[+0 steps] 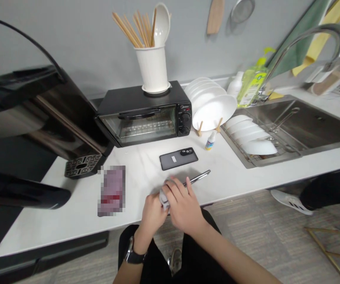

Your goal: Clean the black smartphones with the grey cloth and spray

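Observation:
Near the counter's front edge, my left hand and my right hand meet around a small grey cloth-like item, mostly covered by the fingers. My left hand is closed on it from the left, and my right hand wraps over its top. A slim silver object sticks out to the right beyond my right fingers; its other end is hidden. Just behind the hands lies a dark phone, camera side up. A small white spray bottle stands behind it to the right.
A toaster oven holds a utensil cup. Plates stand beside a sink with bowls. At left are a black machine and a pixelated purple item. A person's shoe is right.

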`<move>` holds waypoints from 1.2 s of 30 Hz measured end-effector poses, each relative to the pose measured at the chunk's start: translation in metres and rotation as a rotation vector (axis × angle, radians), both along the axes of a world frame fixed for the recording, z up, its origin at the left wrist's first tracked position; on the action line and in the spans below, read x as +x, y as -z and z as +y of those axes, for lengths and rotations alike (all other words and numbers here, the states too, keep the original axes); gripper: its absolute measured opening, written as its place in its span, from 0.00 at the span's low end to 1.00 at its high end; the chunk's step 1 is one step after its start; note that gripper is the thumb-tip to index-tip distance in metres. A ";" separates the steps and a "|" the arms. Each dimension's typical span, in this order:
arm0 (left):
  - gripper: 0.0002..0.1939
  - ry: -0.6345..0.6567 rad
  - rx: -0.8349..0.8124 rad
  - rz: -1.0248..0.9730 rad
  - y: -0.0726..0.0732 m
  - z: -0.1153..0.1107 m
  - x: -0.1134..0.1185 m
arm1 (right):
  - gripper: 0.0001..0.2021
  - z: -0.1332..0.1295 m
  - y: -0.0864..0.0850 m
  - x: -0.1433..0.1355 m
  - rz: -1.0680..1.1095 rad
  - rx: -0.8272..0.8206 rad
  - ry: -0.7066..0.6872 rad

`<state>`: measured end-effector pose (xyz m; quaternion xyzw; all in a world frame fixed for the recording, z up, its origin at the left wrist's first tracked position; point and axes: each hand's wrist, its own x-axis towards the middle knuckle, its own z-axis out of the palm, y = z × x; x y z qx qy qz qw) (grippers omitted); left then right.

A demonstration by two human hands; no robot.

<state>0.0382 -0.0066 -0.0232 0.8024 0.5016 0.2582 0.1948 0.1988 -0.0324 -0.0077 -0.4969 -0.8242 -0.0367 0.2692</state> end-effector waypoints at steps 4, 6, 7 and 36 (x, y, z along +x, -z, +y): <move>0.12 0.015 -0.057 -0.125 -0.003 -0.003 0.004 | 0.21 0.009 0.000 0.051 0.005 0.008 0.269; 0.13 0.016 -0.071 -0.162 -0.003 -0.003 0.006 | 0.20 0.017 -0.006 0.068 0.002 -0.004 0.416; 0.12 0.008 -0.069 -0.161 -0.003 -0.003 0.006 | 0.20 0.018 -0.008 0.067 -0.002 -0.005 0.446; 0.11 -0.231 -0.024 -0.697 -0.065 -0.002 0.045 | 0.23 0.004 -0.020 0.009 0.870 -0.105 0.061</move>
